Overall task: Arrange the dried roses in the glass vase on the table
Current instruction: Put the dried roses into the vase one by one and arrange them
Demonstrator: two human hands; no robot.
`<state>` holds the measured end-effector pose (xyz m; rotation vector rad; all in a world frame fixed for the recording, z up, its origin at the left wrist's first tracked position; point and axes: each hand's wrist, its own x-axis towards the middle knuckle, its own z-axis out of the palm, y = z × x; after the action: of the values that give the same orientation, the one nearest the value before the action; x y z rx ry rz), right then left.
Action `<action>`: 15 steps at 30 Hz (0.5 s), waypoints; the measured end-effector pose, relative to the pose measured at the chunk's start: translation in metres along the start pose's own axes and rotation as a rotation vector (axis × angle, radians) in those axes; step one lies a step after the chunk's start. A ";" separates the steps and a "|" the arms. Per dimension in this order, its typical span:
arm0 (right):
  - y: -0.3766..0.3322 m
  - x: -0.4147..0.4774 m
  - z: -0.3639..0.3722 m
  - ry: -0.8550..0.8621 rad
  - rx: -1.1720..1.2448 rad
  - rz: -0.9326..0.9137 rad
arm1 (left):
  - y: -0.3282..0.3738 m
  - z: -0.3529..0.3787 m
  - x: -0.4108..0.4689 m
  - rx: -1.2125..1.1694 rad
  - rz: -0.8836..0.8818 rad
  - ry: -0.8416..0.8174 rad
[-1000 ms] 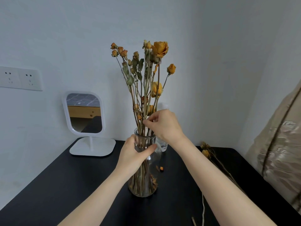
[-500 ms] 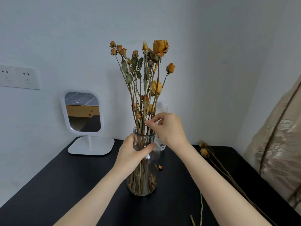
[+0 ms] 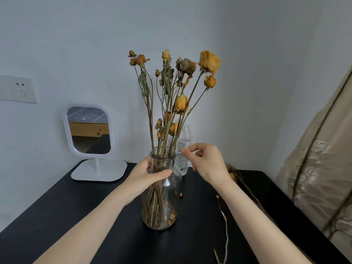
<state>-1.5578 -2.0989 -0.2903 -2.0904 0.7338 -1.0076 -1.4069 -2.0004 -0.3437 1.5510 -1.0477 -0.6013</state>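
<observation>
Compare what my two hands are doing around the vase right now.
The left hand wraps the neck of the glass vase in a steady grip; the right hand holds nothing, apart from the vase. The left hand sits lower, below the rim; the right hand hovers beside the rim, fingers loosely curled. Both are bare and reach in from below.

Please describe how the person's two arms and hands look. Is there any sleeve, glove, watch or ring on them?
Both forearms are bare up to the picture's lower edge: no sleeve shows. The left hand and the right hand wear no gloves, and no watch, bracelet or ring is visible. The nails seem short and unpainted, though they are too small to tell surely.
</observation>
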 end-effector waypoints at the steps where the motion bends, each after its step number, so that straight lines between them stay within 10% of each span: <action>1: 0.000 -0.001 0.001 -0.007 0.000 0.000 | -0.001 0.000 0.001 0.004 -0.002 -0.007; 11: 0.013 -0.014 0.000 -0.040 0.027 0.034 | -0.003 0.003 -0.018 -0.034 0.059 0.032; 15: 0.034 -0.026 -0.009 -0.037 -0.003 0.080 | -0.014 0.022 -0.050 -0.142 0.060 0.430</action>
<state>-1.5852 -2.1033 -0.3234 -2.0603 0.7944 -0.9230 -1.4448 -1.9687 -0.3707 1.4354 -0.7062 -0.2746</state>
